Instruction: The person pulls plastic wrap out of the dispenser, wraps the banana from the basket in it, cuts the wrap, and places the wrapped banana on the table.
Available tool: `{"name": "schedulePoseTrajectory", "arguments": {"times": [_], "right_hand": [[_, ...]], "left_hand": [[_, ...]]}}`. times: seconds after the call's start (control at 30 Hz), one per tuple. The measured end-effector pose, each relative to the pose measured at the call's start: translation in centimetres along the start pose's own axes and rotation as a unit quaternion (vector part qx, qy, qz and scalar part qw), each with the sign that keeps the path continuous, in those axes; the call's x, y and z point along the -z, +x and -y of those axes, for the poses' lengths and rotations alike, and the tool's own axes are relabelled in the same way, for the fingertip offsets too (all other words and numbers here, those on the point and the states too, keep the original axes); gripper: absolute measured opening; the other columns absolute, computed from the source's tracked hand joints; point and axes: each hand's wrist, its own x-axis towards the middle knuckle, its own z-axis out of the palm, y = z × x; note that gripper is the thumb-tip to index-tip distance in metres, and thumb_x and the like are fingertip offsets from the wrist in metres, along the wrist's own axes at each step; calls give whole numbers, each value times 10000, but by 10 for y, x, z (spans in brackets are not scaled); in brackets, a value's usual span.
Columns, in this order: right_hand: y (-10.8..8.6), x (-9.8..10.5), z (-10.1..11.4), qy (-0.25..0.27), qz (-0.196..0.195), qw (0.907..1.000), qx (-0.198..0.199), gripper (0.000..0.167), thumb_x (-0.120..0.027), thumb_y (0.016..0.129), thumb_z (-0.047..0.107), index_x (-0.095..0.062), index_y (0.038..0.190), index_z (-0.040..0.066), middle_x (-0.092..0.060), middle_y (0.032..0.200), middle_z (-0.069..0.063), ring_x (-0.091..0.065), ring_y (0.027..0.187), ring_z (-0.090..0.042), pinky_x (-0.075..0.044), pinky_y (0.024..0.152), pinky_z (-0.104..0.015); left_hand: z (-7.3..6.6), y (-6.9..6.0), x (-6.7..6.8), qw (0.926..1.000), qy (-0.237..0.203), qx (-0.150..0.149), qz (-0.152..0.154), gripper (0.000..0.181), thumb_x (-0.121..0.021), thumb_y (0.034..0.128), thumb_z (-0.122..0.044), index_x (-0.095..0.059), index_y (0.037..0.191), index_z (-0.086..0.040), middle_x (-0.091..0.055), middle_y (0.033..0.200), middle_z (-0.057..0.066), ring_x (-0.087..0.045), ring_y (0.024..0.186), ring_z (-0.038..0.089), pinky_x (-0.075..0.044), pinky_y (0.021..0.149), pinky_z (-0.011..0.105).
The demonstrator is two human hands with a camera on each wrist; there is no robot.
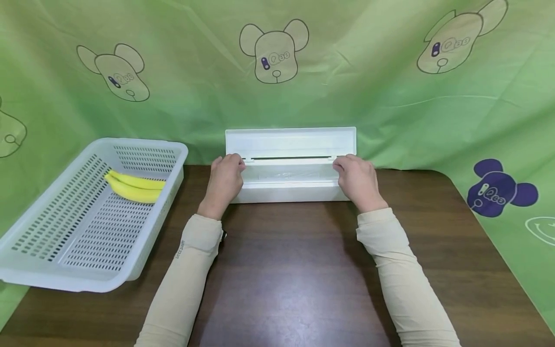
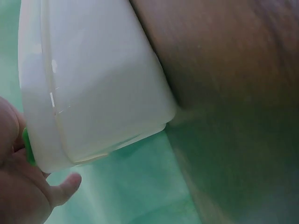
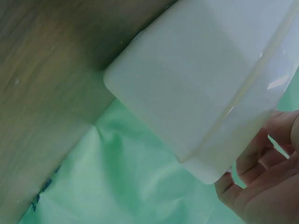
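"Where was the white box [image 1: 290, 194], and how far had things got?"

"It sat on the brown table [image 1: 286, 270]. I'd judge the opening part done, since its lid [image 1: 290, 140] stood raised along its back. What looked like clear film [image 1: 290, 176] lay inside it. I saw none drawn out past its front, and the lid was not yet closed, so that much was undone."

"Which way did it point?"

"Its long axis ran left to right, crosswise to the person, with the mouth facing up and toward them."

"And the hands?"

"Well apart, one at each end of the box. The left hand [image 1: 225, 179] pinched its upper part at the left end, and the right hand [image 1: 359, 178] did likewise at the right. Whether rim or film was between the fingertips, I couldn't tell."

"Anything farther out?"

"Left of the box, well apart from it, stood a white basket [image 1: 152, 226] with yellow bananas [image 1: 134, 193] lying in it. Behind the box hung a green cloth [image 1: 195, 86]."
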Motion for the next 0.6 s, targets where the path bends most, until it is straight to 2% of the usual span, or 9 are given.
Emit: {"name": "schedulePoseTrajectory", "arguments": {"times": [0.1,0.17,0.37,0.6], "right_hand": [[1,0,0,142,-9,9999,-49,59,-705,883,-49,-718,848,-3,-717,790,-143,-652,649,-350,-496,600,-520],[1,0,1,270,18,9995,-182,50,-696,895,-37,-722,861,-10,-721,792,-152,-650,640,-355,-497,627,-528],[1,-3,2,718,247,9948,-677,56,-649,919,-55,-705,922,-53,-708,858,-217,-660,776,-410,-490,764,-555],[0,-5,1,962,234,9914,-857,77,-633,931,-55,-706,953,-71,-696,881,-231,-650,808,-402,-484,820,-549]], "left_hand": [[-1,0,-2,9999,-100,75,-14,91,-594,1006,-34,-609,923,2,-660,844,117,-648,838,292,-247,1156,565],[0,0,-2,9999,-108,84,-41,91,-597,1003,-31,-608,918,0,-671,822,117,-659,803,291,-242,1157,575],[1,1,-3,9996,-243,160,18,80,-601,1001,-25,-615,930,7,-695,821,132,-672,791,294,-235,1170,548],[2,2,-2,9984,-451,286,180,117,-561,1034,-72,-624,974,6,-690,830,116,-668,833,281,-182,1200,492]]}}
